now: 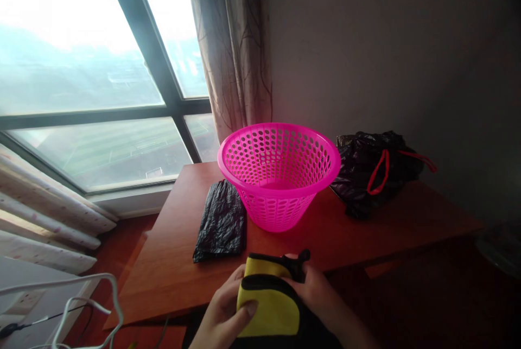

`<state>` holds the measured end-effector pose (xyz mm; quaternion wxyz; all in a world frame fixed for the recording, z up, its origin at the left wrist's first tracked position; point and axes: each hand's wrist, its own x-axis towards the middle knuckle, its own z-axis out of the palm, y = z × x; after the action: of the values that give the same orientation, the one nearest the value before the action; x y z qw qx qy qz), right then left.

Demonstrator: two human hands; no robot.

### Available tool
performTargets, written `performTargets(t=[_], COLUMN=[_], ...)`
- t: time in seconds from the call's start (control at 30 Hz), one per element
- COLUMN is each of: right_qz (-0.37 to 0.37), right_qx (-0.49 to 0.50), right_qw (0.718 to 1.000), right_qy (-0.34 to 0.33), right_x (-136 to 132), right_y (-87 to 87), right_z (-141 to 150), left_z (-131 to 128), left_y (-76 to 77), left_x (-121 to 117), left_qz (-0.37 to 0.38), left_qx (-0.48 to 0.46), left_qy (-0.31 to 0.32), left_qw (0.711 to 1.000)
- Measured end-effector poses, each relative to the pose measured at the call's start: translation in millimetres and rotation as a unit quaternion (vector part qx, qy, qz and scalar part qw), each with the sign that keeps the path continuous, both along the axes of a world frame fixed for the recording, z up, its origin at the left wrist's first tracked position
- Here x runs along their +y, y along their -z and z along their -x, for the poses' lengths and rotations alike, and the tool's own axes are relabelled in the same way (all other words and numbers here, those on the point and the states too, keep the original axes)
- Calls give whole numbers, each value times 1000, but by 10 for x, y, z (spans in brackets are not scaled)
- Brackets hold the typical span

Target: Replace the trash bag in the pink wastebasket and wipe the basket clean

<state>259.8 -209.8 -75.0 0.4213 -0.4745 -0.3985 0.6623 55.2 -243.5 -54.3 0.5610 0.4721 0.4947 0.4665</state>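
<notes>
From the head view, a pink basket (280, 190) is seen standing on a brown counter (163, 262). In front of the basket, toward the wearer, a folded yellow and black cloth (272, 311) is held up in both hands. It is gripped at its left side by the left hand (232, 305), which is closed, with the thumb pressed on the yellow front. Its black right part is pinched by the right hand (311, 284), nearly closed, with some fingers hidden. Just left of the basket, a folded black plastic sheet (222, 224) is laid flat. To the right of the basket, a crumpled black bag (362, 175) with a red drawstring (378, 175) is placed. Behind the basket, to the left, a patterned curtain (244, 39) is hung beside a window (81, 77).
</notes>
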Motion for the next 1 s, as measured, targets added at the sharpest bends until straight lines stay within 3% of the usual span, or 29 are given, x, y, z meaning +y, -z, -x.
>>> performTargets(t=[0.13, 0.27, 0.37, 0.57, 0.8, 1.0], right_qz=[-48, -55, -69, -93, -30, -70], right_qx=[-52, -50, -55, -102, 6, -68], right_qw=[997, 994, 994, 988, 999, 995], right_qy=[40, 81, 59, -62, -21, 8], right_x=[-2, 12, 10, 7, -59, -68], right_y=[58, 114, 69, -112, -49, -39], right_z=[32, 56, 50, -10, 33, 140], left_z=[-57, -101, -133, -153, -236, -236], left_y=[120, 160, 105, 24, 60, 125], left_x=[17, 49, 37, 13, 49, 63], left_qz=[78, 100, 97, 98, 51, 21], left_qx=[4, -24, -32, -23, -13, 3], left_qy=[-22, -31, -44, -57, -97, -108], left_qw=[997, 994, 994, 993, 994, 994])
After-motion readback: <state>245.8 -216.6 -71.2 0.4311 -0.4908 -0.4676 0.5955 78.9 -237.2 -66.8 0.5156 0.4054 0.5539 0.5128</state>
